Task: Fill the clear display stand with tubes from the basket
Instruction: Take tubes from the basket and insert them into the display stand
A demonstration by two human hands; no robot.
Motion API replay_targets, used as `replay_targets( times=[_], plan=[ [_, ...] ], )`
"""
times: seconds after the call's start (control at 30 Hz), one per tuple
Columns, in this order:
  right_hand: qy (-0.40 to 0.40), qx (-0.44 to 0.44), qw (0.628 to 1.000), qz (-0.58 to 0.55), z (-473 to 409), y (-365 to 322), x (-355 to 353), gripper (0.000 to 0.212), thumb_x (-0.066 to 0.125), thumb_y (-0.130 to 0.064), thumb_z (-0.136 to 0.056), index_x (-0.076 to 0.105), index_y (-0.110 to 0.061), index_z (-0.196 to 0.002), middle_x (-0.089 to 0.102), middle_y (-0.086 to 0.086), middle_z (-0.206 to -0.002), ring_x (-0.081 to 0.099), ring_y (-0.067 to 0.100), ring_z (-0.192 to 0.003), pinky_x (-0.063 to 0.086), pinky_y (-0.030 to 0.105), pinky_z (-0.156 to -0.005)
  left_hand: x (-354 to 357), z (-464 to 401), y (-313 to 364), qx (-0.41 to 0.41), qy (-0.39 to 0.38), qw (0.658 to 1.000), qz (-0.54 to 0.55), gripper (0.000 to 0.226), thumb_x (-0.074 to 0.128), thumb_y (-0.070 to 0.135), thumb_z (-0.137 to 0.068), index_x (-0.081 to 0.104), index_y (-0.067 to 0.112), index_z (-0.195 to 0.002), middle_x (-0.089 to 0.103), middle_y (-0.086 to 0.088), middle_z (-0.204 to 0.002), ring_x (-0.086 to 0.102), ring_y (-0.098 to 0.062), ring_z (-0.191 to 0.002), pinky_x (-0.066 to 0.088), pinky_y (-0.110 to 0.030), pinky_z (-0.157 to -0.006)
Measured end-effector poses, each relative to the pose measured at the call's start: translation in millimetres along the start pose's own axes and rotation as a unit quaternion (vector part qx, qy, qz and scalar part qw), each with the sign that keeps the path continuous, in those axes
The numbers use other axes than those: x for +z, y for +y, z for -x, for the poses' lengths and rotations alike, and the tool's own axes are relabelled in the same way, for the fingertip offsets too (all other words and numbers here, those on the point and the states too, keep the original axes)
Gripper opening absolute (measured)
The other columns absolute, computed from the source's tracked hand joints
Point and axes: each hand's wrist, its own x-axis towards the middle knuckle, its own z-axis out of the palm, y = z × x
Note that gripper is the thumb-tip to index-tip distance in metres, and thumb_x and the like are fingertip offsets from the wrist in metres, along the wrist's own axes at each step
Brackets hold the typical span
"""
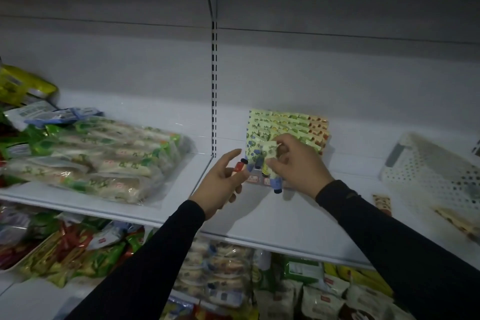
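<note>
The clear display stand [315, 127] stands on the white shelf right of the slotted upright, packed with rows of small patterned tubes in green, yellow and orange. My right hand [296, 163] is in front of it and pinches a pale green-patterned tube [270, 154] at the stand's lower left rows. My left hand [223, 182] holds a small red tube with a black cap [240, 166] between thumb and fingers. A white perforated basket [431, 166] lies tilted at the far right of the shelf.
Clear bags of wrapped snacks [104, 153] cover the shelf's left half. A loose orange-patterned tube [381, 204] lies between the stand and the basket. More packaged goods [220, 273] fill the shelf below. The slotted upright [214, 86] divides the back wall.
</note>
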Motion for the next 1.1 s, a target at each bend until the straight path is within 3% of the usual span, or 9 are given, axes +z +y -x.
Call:
replay_targets(
  times=[0.13, 0.3, 0.43, 0.5, 0.6, 0.8, 0.93, 1.03, 1.1],
  plan=[
    [0.03, 0.051, 0.997, -0.058, -12.7, 9.7, -16.4, 0.047, 0.068, -0.032, -0.088, 0.049, -0.02, -0.131, 0.06, -0.001, -0.104, 0.064, 0.018, -0.085, 0.052, 0.031, -0.074, -4.6, -13.2, 3.7, 0.002, 0.049, 0.997, -0.068, 0.046, 0.067, 0.032, -0.089, 0.046, 0.029, -0.129, 0.062, -0.003, -0.082, 0.051, -0.013, -0.054, 0.037, -0.026, -0.044],
    [0.057, 0.047, 0.996, -0.052, -36.4, 12.8, -27.0, 0.034, 0.06, -0.037, -0.093, 0.058, -0.019, -0.121, 0.058, -0.008, -0.1, 0.065, 0.02, -0.084, 0.051, 0.032, -0.075, 0.3, -45.4, 14.1, 0.053, 0.111, 0.982, -0.143, 0.011, 0.067, 0.02, -0.087, 0.061, 0.019, -0.096, 0.059, 0.006, -0.077, 0.053, -0.013, -0.067, 0.04, -0.02, -0.057],
    [0.073, 0.024, 0.996, -0.048, -52.1, 7.3, -29.9, 0.023, 0.056, -0.035, -0.094, 0.067, -0.02, -0.108, 0.066, -0.007, -0.095, 0.067, 0.02, -0.085, 0.054, 0.036, -0.081, 10.2, -72.5, 32.2, 0.096, 0.126, 0.968, -0.196, 0.012, 0.069, 0.027, -0.087, 0.062, 0.019, -0.093, 0.062, 0.011, -0.08, 0.055, 0.001, -0.069, 0.037, -0.009, -0.054],
    [0.083, 0.017, 0.996, -0.035, -58.3, 5.3, -30.9, 0.018, 0.057, -0.033, -0.094, 0.07, -0.022, -0.101, 0.066, -0.01, -0.083, 0.066, 0.014, -0.074, 0.052, 0.025, -0.071, 16.3, -83.2, 38.0, 0.098, 0.126, 0.966, -0.203, 0.015, 0.069, 0.031, -0.086, 0.062, 0.018, -0.092, 0.065, 0.008, -0.081, 0.055, 0.001, -0.067, 0.038, -0.007, -0.051],
    [0.086, 0.008, 0.996, -0.008, -65.4, 6.3, -30.0, 0.017, 0.058, -0.031, -0.093, 0.071, -0.022, -0.098, 0.06, -0.013, -0.07, 0.058, 0.006, -0.059, 0.043, 0.014, -0.057, 23.1, -93.3, 37.1, 0.086, 0.141, 0.966, -0.2, 0.024, 0.07, 0.037, -0.085, 0.062, 0.014, -0.09, 0.065, 0.005, -0.079, 0.056, 0.0, -0.063, 0.038, -0.009, -0.05],
    [0.067, 0.01, 0.998, 0.006, -68.8, 8.7, -24.2, 0.025, 0.061, -0.035, -0.091, 0.075, -0.018, -0.104, 0.066, -0.011, -0.079, 0.06, 0.008, -0.075, 0.048, 0.026, -0.079, 21.9, -98.6, 31.6, 0.066, 0.154, 0.969, -0.18, 0.026, 0.066, 0.034, -0.087, 0.061, 0.01, -0.08, 0.061, 0.002, -0.069, 0.052, -0.007, -0.057, 0.037, -0.02, -0.052],
    [0.051, -0.008, 0.998, 0.026, -69.2, 5.4, -18.5, 0.027, 0.059, -0.031, -0.093, 0.069, -0.02, -0.07, 0.059, -0.02, -0.066, 0.053, -0.005, -0.064, 0.042, 0.02, -0.076, 16.9, -99.7, 28.7, 0.041, 0.159, 0.977, -0.133, 0.023, 0.064, 0.03, -0.085, 0.059, 0.009, -0.077, 0.056, 0.003, -0.064, 0.048, -0.013, -0.057, 0.041, -0.027, -0.056],
    [0.025, -0.019, 0.996, 0.08, -69.1, 0.1, -10.5, 0.03, 0.057, -0.028, -0.094, 0.074, -0.007, -0.081, 0.073, 0.001, -0.085, 0.064, 0.014, -0.079, 0.046, 0.026, -0.074, 15.8, -99.2, 29.4, 0.021, 0.161, 0.98, -0.112, 0.026, 0.062, 0.031, -0.084, 0.059, 0.005, -0.082, 0.058, -0.002, -0.067, 0.047, -0.017, -0.057, 0.042, -0.032, -0.056],
    [0.017, -0.018, 0.994, 0.108, -69.0, -1.1, -4.4, 0.027, 0.058, -0.028, -0.094, 0.076, -0.009, -0.088, 0.074, 0.0, -0.091, 0.065, 0.015, -0.082, 0.045, 0.022, -0.074, 14.8, -99.0, 29.2, 0.012, 0.162, 0.981, -0.105, 0.029, 0.061, 0.032, -0.084, 0.057, 0.003, -0.084, 0.06, -0.007, -0.071, 0.046, -0.018, -0.058, 0.042, -0.033, -0.057]
  ],
)
